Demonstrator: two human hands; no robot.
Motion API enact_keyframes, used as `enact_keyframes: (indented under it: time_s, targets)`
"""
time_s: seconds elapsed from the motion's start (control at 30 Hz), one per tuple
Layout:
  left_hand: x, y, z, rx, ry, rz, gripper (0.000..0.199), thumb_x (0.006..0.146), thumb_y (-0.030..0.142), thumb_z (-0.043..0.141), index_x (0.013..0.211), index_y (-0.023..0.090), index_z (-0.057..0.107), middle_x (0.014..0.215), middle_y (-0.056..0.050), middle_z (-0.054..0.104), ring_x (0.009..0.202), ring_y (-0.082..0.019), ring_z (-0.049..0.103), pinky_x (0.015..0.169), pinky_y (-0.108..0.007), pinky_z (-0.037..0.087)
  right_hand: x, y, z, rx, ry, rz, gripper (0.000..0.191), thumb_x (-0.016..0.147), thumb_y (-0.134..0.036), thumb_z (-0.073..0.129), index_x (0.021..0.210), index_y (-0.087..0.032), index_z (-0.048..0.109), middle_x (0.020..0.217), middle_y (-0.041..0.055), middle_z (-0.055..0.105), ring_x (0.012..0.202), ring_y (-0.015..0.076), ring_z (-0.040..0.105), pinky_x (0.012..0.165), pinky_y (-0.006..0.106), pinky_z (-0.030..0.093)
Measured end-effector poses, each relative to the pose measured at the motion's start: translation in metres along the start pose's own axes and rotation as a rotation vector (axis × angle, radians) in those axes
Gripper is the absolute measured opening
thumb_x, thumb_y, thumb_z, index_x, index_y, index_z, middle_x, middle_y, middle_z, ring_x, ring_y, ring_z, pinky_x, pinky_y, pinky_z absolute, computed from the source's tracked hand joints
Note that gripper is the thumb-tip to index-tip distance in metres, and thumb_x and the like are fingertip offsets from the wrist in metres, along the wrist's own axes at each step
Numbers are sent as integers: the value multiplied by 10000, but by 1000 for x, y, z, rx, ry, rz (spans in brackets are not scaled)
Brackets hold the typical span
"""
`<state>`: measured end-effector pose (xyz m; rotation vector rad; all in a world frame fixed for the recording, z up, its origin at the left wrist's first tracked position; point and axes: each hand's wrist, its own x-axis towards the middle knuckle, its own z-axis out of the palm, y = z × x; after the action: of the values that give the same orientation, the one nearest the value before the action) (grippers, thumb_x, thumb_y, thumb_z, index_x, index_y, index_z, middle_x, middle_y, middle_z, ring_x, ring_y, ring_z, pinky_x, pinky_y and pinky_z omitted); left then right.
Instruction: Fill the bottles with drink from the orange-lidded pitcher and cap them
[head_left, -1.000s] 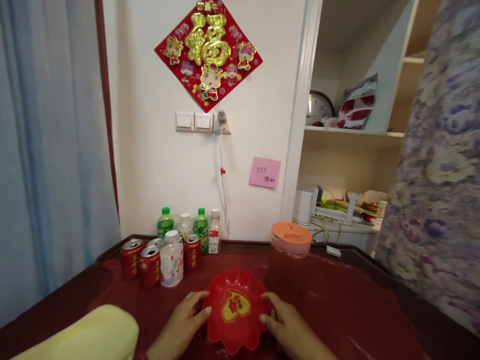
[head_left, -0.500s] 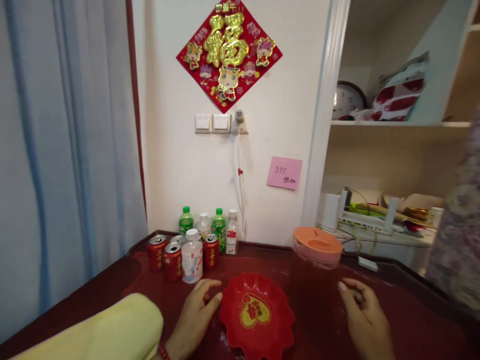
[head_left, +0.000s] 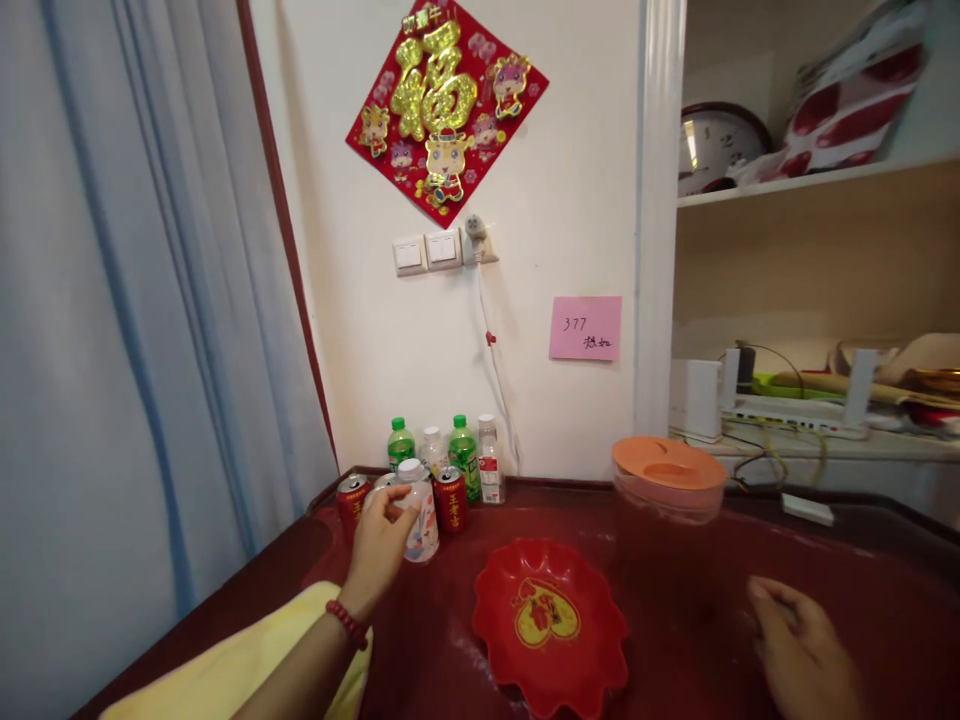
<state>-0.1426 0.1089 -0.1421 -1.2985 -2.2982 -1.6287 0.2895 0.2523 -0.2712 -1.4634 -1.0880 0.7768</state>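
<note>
My left hand (head_left: 384,535) reaches among the drinks at the back left, thumb and fingers apart and bent. Its fingertips overlap a clear bottle (head_left: 424,525) with a white cap and printed label; whether they touch it I cannot tell. A red drink can (head_left: 352,498) is partly behind this hand, and another red can (head_left: 451,500) stands right of the bottle. My right hand (head_left: 806,650) is low over the table at the right, fingers loosely curled with the thumb apart, seemingly holding nothing. Between the hands lies a red scalloped plate (head_left: 510,655) with a gold heart design.
Behind the cans stand green-capped bottles (head_left: 465,465) and a slim clear bottle (head_left: 490,470). A clear pitcher with an orange lid (head_left: 667,465) is behind the plate. A yellow cloth (head_left: 247,660) lies under my left forearm. A white adapter (head_left: 807,509) sits at the table's back right.
My left hand has moved from beside the plate up and forward to the cans and bottles. The view has shifted and tilted; my right hand appears lower and farther right.
</note>
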Motion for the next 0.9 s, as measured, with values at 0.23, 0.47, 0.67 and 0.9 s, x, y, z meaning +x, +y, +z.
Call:
enact_keyframes:
  time_s: [0.23, 0.47, 0.67, 0.9]
  targets:
    - [35, -3, -13, 302, 75, 57, 611, 749, 530, 577, 1229, 151, 591, 1283, -166, 618, 1234, -357, 547, 1065, -492, 415, -4, -3, 5, 53, -14, -104, 472, 765, -621, 588, 995, -212, 638, 803, 57, 701, 678, 245, 656, 589, 339, 510]
    - [44, -7, 1, 574, 9, 28, 711, 768, 593, 575, 1304, 126, 573, 1400, -201, 582, 1308, -431, 475, 1056, -544, 380, -7, -13, 4, 103, -3, -97, 443, 800, -602, 569, 1015, -219, 629, 739, 28, 678, 555, 199, 608, 531, 314, 494]
    - [28, -2, 10, 653, 1, 105, 659, 762, 531, 625, 1288, 137, 574, 1432, -163, 558, 1304, -418, 459, 1036, -539, 392, -13, -16, 6, 153, 50, -143, 499, 824, -632, 542, 1070, -206, 622, 856, 56, 699, 638, 199, 631, 569, 305, 509]
    - [9, -1, 16, 596, 3, 177, 585, 790, 443, 637, 1302, 189, 511, 1309, -152, 636, 1255, -393, 525, 973, -529, 432, -21, -20, 9, 168, 8, -178, 543, 817, -658, 544, 1103, -204, 627, 932, 80, 716, 765, 233, 674, 661, 335, 541]
